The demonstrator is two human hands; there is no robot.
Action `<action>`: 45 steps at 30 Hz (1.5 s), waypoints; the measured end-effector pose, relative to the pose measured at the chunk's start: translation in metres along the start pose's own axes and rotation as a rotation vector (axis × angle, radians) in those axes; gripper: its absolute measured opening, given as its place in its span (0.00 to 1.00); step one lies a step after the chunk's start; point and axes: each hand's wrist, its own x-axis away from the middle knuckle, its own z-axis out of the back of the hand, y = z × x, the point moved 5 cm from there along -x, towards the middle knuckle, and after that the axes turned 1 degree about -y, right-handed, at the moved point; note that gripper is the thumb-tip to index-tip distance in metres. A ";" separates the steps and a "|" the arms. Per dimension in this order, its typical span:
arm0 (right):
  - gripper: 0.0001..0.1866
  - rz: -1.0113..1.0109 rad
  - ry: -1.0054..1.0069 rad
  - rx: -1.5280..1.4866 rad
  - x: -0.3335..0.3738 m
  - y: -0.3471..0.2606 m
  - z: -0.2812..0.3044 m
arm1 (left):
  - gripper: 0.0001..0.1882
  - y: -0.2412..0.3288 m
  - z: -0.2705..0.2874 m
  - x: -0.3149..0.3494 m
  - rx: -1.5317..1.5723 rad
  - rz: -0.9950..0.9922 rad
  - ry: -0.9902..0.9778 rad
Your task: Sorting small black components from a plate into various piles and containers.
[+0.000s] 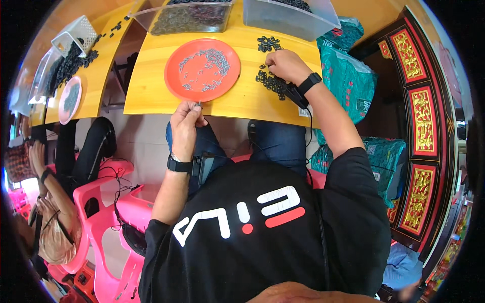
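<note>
While a small piece was pinched between the thumb and finger of the left hand, just below the near rim of the plate, the fingers of the right hand were curled in a narrow grip over the table; whether anything was held there could not be told. One red plate was set before the left hand, with dozens of slim grey pins scattered on it, too many and too small to be counted. Two clusters of black pieces were spread by the right hand, a smaller one beyond it and a larger one nearer, likewise uncounted. One band was worn on each wrist. Both plate and clusters were borne by a yellow table, placed above a tiled floor. Along its far side two clear bins, a left one and a right one, were filled with dark pieces. At least three green bags were heaped to the right, beside carved red-and-gold panels. To the left, a second table and pink chairs were seen. Part of the larger cluster was blocked by a black device at the right wrist.
</note>
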 end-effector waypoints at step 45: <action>0.11 0.328 0.051 -1.101 0.045 -0.178 -0.011 | 0.08 0.019 -0.006 0.005 0.495 -0.070 -0.229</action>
